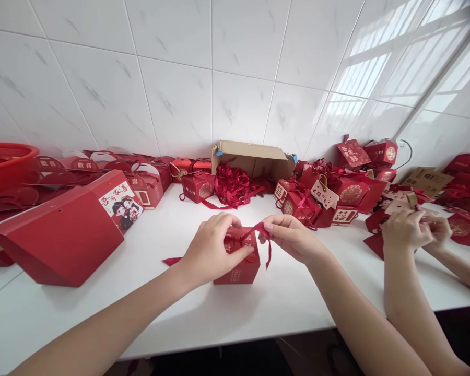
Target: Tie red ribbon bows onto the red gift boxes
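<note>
A small red gift box (238, 269) with pale lettering stands on the white table in front of me. My left hand (211, 250) grips the box's top from the left, thumb across its near side and fingers behind. Between the thumb and fingers of my right hand (288, 235) is one end of a dark red ribbon (261, 230), drawn up to the right from the box's top. A short tail of it hangs below those fingertips. The ribbon's other end sticks out to the left, beneath my left wrist.
An open cardboard carton (254, 151) behind spills a heap of red ribbon (235, 185). A large red box (74, 230) stands left, near a red basin (8, 162). Finished-looking boxes (301, 203) crowd the right. Another person's hands (411, 230) work at far right.
</note>
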`<state>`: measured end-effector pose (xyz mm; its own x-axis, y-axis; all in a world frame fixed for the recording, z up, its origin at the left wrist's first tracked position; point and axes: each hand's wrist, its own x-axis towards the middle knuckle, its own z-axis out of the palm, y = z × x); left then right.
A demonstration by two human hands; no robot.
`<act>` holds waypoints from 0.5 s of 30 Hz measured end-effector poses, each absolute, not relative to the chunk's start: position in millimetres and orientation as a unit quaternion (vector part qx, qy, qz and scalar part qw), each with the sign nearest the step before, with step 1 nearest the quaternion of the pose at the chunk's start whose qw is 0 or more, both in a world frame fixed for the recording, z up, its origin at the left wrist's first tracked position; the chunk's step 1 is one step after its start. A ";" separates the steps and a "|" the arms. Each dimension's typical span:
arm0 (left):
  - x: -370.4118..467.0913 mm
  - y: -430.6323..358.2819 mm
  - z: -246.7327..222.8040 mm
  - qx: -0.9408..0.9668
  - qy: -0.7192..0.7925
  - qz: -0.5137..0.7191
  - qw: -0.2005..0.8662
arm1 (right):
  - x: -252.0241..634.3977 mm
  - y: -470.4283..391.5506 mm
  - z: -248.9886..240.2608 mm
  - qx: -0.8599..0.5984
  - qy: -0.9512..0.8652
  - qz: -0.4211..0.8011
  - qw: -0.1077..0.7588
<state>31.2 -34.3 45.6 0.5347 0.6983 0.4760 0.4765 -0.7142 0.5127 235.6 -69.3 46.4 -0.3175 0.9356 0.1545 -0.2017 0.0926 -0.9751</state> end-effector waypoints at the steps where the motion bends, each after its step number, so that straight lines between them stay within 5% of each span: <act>1: 35.8 -34.1 45.8 0.861 0.340 0.354 0.136 | 234.0 -70.0 48.4 -0.328 -0.559 0.588 0.485; 7: 40.3 -23.5 46.2 0.830 0.348 0.434 0.042 | 236.5 -72.3 44.2 -0.379 -0.545 0.561 0.494; 15: 39.5 -23.7 48.6 0.826 0.356 0.436 0.040 | 206.9 -60.5 24.8 -0.460 -0.645 0.365 0.489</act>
<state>39.5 -23.7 48.6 0.3661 0.6223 0.6919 0.5527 -0.7436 0.3764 206.9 -60.5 24.8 -0.0988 0.9503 0.2951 0.2359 0.3105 -0.9209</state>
